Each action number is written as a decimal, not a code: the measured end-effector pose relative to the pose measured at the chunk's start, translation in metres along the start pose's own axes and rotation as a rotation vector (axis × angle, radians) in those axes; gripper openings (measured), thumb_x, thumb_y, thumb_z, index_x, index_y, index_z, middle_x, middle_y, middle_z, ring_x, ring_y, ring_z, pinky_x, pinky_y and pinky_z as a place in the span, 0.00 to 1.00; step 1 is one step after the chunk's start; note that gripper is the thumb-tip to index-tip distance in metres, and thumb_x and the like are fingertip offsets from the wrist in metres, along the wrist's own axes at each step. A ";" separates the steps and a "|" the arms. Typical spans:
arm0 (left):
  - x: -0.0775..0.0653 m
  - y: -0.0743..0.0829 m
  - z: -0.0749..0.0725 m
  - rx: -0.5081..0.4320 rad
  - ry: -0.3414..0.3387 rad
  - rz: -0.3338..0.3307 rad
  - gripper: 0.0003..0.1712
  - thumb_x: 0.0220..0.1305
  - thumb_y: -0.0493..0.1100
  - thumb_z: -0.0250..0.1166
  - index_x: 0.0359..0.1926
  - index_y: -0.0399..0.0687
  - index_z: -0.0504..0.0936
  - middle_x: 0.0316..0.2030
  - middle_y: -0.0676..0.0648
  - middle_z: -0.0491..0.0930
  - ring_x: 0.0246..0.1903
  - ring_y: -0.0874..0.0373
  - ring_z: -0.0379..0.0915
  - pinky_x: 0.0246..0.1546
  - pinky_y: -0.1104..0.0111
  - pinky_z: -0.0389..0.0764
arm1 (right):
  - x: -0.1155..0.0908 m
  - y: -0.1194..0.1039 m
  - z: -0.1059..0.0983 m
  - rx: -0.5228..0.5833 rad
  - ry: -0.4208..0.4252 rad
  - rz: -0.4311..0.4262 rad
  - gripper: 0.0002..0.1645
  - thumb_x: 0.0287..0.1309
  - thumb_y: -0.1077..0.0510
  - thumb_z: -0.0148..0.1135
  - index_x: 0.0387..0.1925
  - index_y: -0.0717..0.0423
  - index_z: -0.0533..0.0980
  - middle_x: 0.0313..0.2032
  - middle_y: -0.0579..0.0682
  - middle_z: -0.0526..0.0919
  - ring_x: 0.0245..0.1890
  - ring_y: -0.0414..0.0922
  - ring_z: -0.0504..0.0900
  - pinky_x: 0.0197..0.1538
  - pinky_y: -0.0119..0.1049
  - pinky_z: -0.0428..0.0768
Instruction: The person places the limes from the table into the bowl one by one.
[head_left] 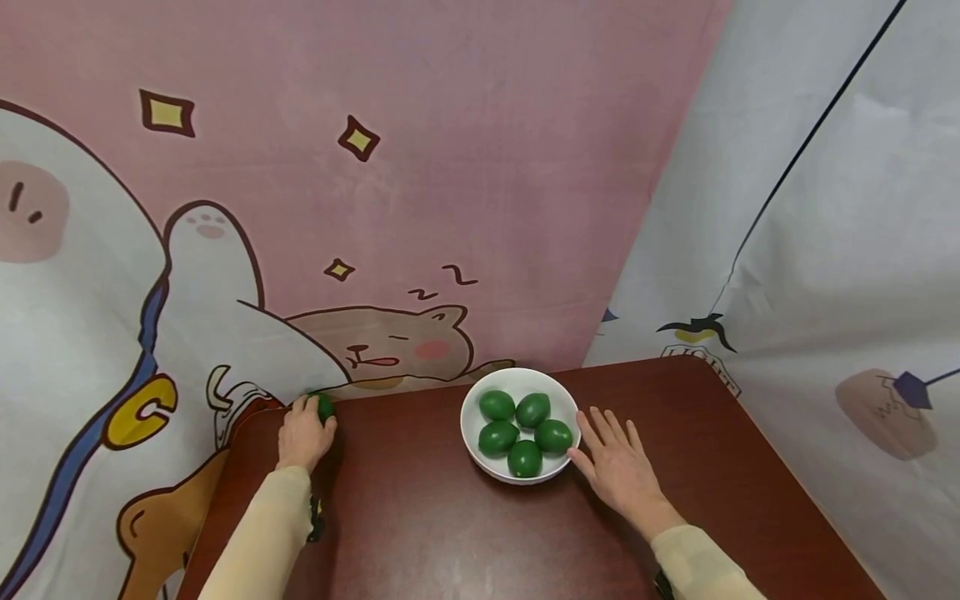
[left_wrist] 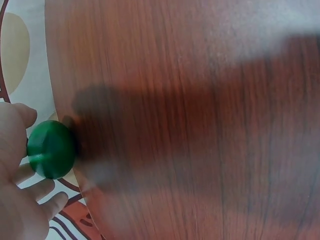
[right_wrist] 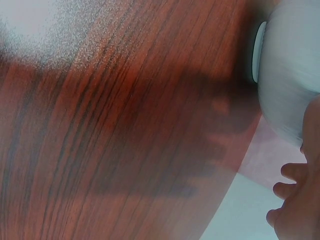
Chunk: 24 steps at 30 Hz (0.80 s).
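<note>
In the head view, my left hand (head_left: 306,435) is at the far left corner of the table, holding a green lime (head_left: 325,407). The left wrist view shows this lime (left_wrist: 51,149) between the thumb and the fingers of the left hand (left_wrist: 20,180), at the table edge. A white bowl (head_left: 521,377) stands near the back edge with several green limes (head_left: 525,458) inside. Against the bowl's right side, my right hand (head_left: 621,467) has its fingers spread and straight. In the right wrist view, the right hand (right_wrist: 300,200) shows only partly, beside the bowl (right_wrist: 287,65).
The dark red-brown wooden table (head_left: 405,500) has its back edge close to a pink cartoon-printed curtain (head_left: 510,183). A whitish curtain (head_left: 825,250) hangs along the right side. Cartoon-printed cloth (head_left: 82,333) also borders the table's left side.
</note>
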<state>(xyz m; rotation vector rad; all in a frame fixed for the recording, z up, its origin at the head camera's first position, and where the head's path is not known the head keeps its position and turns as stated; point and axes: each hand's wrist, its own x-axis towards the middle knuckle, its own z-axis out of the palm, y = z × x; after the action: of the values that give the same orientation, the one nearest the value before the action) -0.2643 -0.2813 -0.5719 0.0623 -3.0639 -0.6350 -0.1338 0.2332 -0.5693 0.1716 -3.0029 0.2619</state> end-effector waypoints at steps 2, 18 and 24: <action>0.000 -0.001 0.000 -0.015 0.009 0.001 0.34 0.71 0.43 0.60 0.71 0.27 0.64 0.69 0.23 0.59 0.63 0.22 0.62 0.59 0.32 0.69 | 0.001 0.000 0.000 -0.001 0.005 -0.002 0.41 0.73 0.38 0.56 0.78 0.53 0.62 0.75 0.62 0.65 0.77 0.63 0.59 0.76 0.65 0.50; -0.005 0.001 0.017 -0.074 0.074 0.005 0.33 0.64 0.39 0.72 0.64 0.33 0.67 0.64 0.29 0.62 0.57 0.27 0.67 0.51 0.34 0.74 | 0.000 -0.002 -0.002 0.000 -0.003 0.002 0.41 0.73 0.39 0.56 0.78 0.53 0.63 0.75 0.62 0.65 0.76 0.63 0.60 0.76 0.66 0.52; -0.008 0.003 0.019 -0.078 0.092 0.007 0.35 0.63 0.38 0.73 0.66 0.32 0.69 0.64 0.29 0.63 0.56 0.27 0.68 0.51 0.34 0.75 | 0.000 -0.002 -0.002 -0.003 -0.007 0.003 0.41 0.73 0.39 0.56 0.78 0.53 0.63 0.75 0.62 0.65 0.76 0.63 0.60 0.76 0.66 0.52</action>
<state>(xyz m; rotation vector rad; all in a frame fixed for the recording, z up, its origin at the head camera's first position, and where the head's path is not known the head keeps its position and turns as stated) -0.2567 -0.2705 -0.5879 0.0770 -2.9473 -0.7285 -0.1329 0.2318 -0.5668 0.1689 -3.0104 0.2583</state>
